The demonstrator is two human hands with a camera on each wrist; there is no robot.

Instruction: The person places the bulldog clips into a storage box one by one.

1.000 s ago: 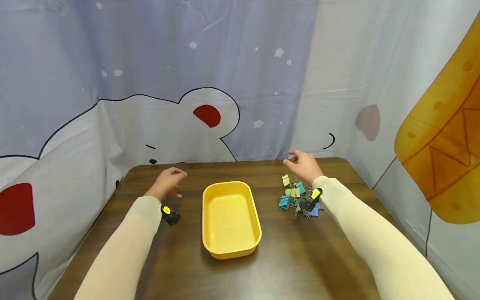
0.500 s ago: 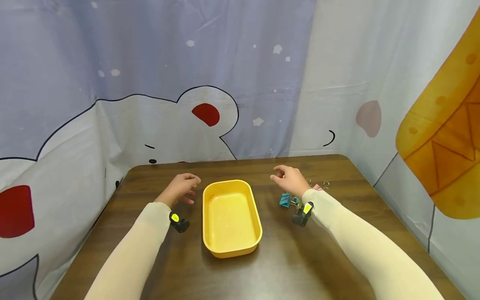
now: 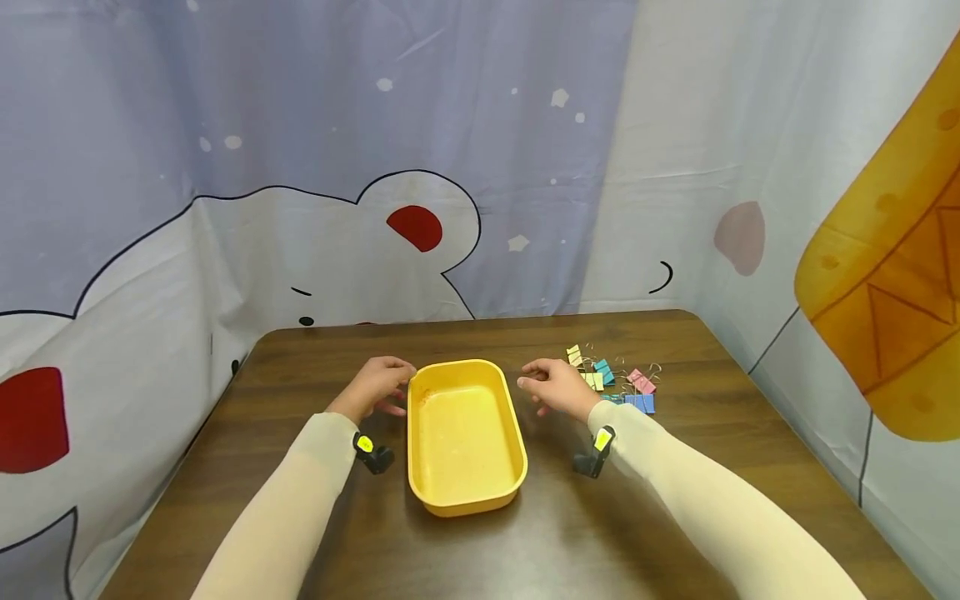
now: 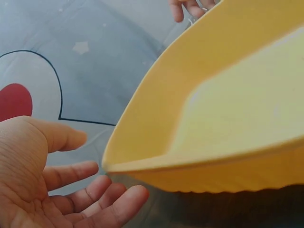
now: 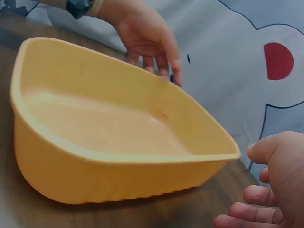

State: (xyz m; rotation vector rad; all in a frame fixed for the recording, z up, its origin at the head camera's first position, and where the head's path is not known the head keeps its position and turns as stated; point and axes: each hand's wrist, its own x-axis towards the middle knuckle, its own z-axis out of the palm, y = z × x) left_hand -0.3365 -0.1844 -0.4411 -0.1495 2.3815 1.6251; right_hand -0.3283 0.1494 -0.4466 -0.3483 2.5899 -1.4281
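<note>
A yellow rectangular plastic bin (image 3: pixel 465 446) stands on the table with bare inner walls and floor. My left hand (image 3: pixel 375 387) is at its far left corner, thumb and fingers spread around the rim. In the left wrist view the fingertips (image 4: pixel 135 197) look very near the corner; contact cannot be told. My right hand (image 3: pixel 558 390) hovers beside the bin's right side, apart from it in the head view, fingers loosely bent and holding nothing. Behind that hand lie several binder clips, among them a pink clip (image 3: pixel 641 382), a blue clip (image 3: pixel 640 403) and a teal clip (image 3: pixel 604 372).
The brown wooden table (image 3: pixel 480 558) runs back to a printed curtain (image 3: pixel 315 125) hanging behind and at both sides. Each wrist carries a small black camera on a strap. The right forearm (image 3: pixel 697 483) passes in front of the clips.
Both hands have moved inward toward the bin, the right one leftward and down from above the binder clips, the left one rightward to the rim. More clips now show. The bin has stayed in place.
</note>
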